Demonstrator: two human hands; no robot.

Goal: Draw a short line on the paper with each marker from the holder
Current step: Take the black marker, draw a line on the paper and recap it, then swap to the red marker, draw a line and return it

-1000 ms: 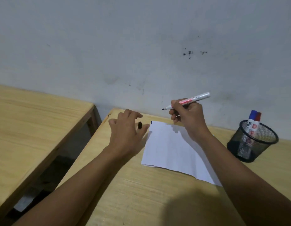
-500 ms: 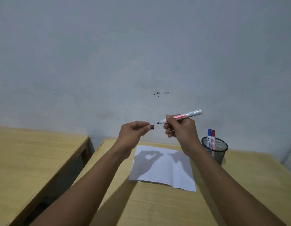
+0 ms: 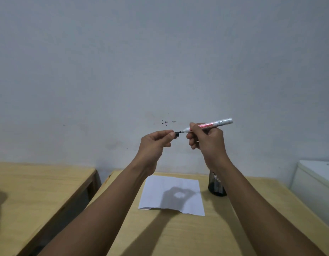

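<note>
Both hands are raised in front of the wall, above the table. My right hand [image 3: 207, 140] grips a white marker [image 3: 219, 123] with red lettering, its black tip pointing left. My left hand [image 3: 154, 145] pinches the small black cap [image 3: 176, 134] between thumb and fingers, its mouth just touching the marker's tip. Below lies the white paper [image 3: 178, 185] on the wooden table [image 3: 178, 235], with the hands' shadow on it. The black mesh holder [image 3: 216, 185] stands right of the paper, mostly hidden behind my right forearm; the markers in it are barely visible.
A second wooden table [image 3: 30, 191] stands to the left across a narrow gap. A white box or cabinet [image 3: 315, 183] sits at the right edge. The grey wall lies directly behind the table.
The cap and the marker tip have come together; half a second ago a small gap lay between them. Both hands rose from the paper over the last second, and the view tilted upward.
</note>
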